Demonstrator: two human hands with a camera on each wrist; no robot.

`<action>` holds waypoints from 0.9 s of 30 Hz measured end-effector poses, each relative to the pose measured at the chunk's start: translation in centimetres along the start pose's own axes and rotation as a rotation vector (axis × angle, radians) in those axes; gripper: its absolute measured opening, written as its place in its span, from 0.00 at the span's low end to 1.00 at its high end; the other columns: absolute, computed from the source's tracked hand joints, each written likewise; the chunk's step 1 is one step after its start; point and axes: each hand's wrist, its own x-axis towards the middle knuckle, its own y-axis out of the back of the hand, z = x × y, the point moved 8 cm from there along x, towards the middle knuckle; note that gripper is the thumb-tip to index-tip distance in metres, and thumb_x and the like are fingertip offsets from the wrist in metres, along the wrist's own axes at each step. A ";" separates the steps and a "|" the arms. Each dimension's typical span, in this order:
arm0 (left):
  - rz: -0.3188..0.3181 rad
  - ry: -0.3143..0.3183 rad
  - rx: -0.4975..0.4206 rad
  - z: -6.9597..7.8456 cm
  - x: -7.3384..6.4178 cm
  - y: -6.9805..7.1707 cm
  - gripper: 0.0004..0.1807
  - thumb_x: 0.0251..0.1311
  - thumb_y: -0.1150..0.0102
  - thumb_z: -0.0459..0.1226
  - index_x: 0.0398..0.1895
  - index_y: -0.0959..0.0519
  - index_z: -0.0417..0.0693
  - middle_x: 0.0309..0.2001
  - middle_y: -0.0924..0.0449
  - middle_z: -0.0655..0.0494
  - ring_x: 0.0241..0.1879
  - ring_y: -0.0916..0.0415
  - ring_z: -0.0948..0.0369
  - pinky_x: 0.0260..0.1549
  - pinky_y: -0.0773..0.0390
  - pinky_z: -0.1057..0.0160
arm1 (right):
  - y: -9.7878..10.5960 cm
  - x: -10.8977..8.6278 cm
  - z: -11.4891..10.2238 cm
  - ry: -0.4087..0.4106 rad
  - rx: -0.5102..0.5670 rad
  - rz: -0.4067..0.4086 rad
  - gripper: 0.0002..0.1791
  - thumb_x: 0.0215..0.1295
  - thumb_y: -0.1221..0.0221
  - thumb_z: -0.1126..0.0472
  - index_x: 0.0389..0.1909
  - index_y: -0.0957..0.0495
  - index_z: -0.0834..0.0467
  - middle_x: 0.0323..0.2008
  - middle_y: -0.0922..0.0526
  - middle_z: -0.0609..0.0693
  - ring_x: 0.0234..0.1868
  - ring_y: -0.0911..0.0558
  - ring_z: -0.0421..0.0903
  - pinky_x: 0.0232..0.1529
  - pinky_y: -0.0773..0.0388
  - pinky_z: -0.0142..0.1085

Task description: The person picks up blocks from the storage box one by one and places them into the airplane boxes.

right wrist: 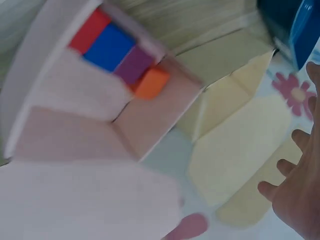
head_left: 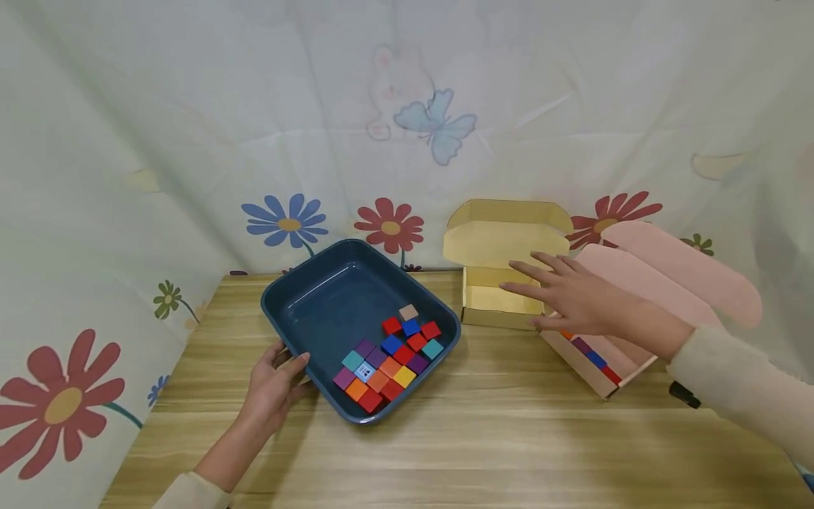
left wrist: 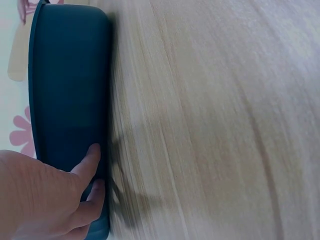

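My left hand (head_left: 272, 385) grips the near left side of a dark blue tray (head_left: 305, 283), thumb over the rim and fingers against the outer wall. In the left wrist view, fingers (left wrist: 89, 162) press low on that wall. Several coloured cubes (head_left: 390, 366) lie grouped at the tray's near right end, one with a printed face. With fingers spread and nothing in it, my right hand (head_left: 572, 293) hovers over the gap between an open yellow box (head_left: 502, 318) and an open pink box (head_left: 575, 360). A row of red, blue, purple and orange cubes (right wrist: 110, 47) lines one side of the pink box.
The wooden table (head_left: 445, 452) carries tray and boxes. Behind it hangs a pale curtain (head_left: 540, 85) with printed flowers and a butterfly. Both box lids lean back near the curtain. A small black object (head_left: 684, 394) shows beside the right sleeve.
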 end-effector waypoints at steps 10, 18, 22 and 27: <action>-0.012 -0.010 -0.016 -0.1 0.0 0.0 0.40 0.75 0.47 0.31 0.82 0.57 0.44 0.77 0.51 0.41 0.69 0.35 0.45 0.57 0.22 0.47 | 1.6 5.1 -4.8 0.133 -0.021 0.037 0.39 0.69 0.40 0.39 0.78 0.38 0.43 0.78 0.43 0.55 0.75 0.43 0.66 0.69 0.40 0.65; -0.015 -0.020 0.004 -0.2 0.1 0.1 0.40 0.75 0.47 0.33 0.82 0.56 0.46 0.76 0.48 0.42 0.66 0.31 0.48 0.54 0.19 0.52 | 2.3 8.8 -7.0 0.170 -0.001 0.002 0.37 0.72 0.47 0.35 0.79 0.41 0.40 0.79 0.45 0.53 0.77 0.46 0.62 0.73 0.45 0.61; -0.015 -0.028 0.010 -0.1 0.1 0.2 0.40 0.75 0.47 0.33 0.82 0.56 0.45 0.76 0.49 0.41 0.65 0.30 0.48 0.53 0.19 0.53 | 2.2 10.4 -7.9 0.186 0.006 -0.031 0.38 0.73 0.48 0.34 0.80 0.43 0.38 0.80 0.47 0.52 0.78 0.46 0.61 0.75 0.47 0.58; -0.012 -0.031 0.015 -0.1 0.1 0.2 0.40 0.75 0.47 0.33 0.82 0.56 0.44 0.76 0.49 0.40 0.65 0.31 0.48 0.53 0.19 0.51 | 1.7 12.7 -9.3 0.204 -0.002 -0.077 0.38 0.73 0.49 0.35 0.80 0.46 0.37 0.80 0.47 0.51 0.77 0.45 0.60 0.75 0.46 0.57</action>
